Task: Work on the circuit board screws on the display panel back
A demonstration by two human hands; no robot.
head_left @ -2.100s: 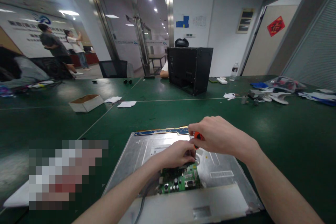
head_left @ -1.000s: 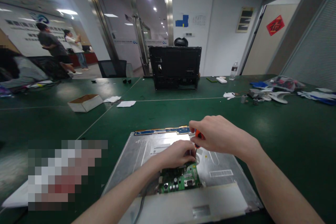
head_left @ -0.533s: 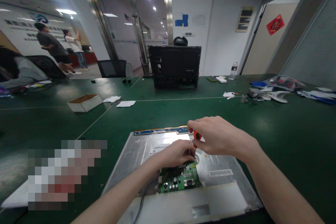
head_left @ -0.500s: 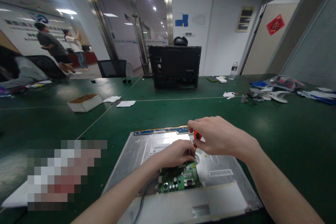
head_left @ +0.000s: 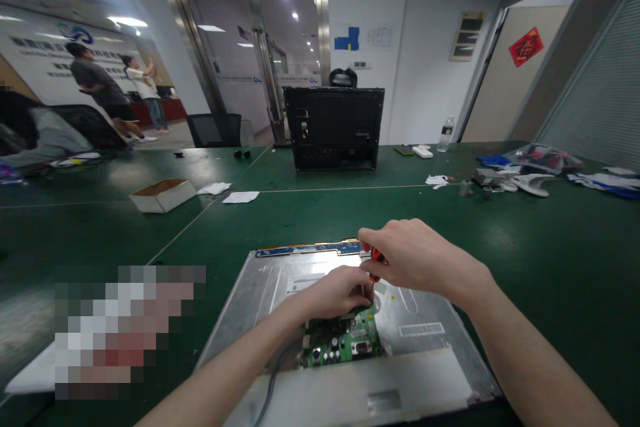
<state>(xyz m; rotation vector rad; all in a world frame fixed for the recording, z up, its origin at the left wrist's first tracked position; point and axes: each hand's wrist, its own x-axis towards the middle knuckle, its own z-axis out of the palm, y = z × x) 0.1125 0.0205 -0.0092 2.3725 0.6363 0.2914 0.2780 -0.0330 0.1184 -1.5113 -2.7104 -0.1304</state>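
While my right hand (head_left: 417, 257) closes its grip round the orange screwdriver (head_left: 376, 257), tip down at the far edge of the green board (head_left: 345, 340), my left hand (head_left: 337, 291) rests on that board, fingers pinched at the shaft near the tip. Board sits on the metal panel (head_left: 425, 310), flat on the green worktop (head_left: 525, 247). Black casing (head_left: 334, 127) stands upright well beyond; cardboard box (head_left: 163, 195) far left

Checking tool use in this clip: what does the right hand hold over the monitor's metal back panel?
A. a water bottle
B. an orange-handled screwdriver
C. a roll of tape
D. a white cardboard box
B: the right hand is closed around an orange-handled screwdriver, whose tip points down by the left hand at the green circuit board.
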